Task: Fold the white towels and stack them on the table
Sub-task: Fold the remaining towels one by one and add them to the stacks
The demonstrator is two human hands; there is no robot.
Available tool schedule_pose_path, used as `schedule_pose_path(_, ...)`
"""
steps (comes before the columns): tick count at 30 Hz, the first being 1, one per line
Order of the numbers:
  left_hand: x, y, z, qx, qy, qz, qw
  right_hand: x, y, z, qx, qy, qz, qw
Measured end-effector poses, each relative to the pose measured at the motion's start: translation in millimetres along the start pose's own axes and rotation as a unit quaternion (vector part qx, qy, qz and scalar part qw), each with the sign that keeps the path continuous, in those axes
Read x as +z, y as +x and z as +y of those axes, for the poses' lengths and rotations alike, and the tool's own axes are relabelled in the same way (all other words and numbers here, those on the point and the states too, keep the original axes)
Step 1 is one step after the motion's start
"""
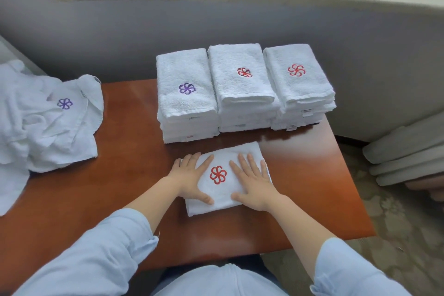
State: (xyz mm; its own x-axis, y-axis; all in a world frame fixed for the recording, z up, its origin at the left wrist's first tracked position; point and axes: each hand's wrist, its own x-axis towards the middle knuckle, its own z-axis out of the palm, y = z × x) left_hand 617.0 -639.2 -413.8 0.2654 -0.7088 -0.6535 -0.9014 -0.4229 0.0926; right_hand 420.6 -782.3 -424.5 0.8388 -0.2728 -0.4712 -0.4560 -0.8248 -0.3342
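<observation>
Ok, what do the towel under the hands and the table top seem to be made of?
Folded towel: looks like white cotton terry, matte, with a fuzzy looped pile. Its red emblem appears to be stitched thread. Table: reddish-brown wood or wood-look laminate, I cannot tell which, with a glossy finish, shown by the pale reflections on it.

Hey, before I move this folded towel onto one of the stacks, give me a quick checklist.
1. Towel folded flat, red logo up: ok.
2. Left hand and right hand gripping it: not ok, both lie flat on top.
3. Right stack shows a matching red logo on top: ok.
4. Table bare between towel and stacks: ok.
5. Which stack is lowest: cannot tell.
6. Unfolded pile secure at the table's left edge: cannot tell.
</observation>
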Motion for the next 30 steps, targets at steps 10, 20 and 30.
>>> schedule_pose_path(10,19,-19,47,-0.105,-0.049,0.055,0.992,1,-32,28,-0.032,-0.040,0.153,0.987)
schedule_pose_path(20,43,-30,102,-0.054,-0.319,0.015,0.946,-1,-51,63,0.112,0.222,0.148,0.957)
schedule_pose_path(30,48,-33,125,-0.040,-0.494,0.007,0.869,2,-63,76,0.160,0.496,0.122,0.845)
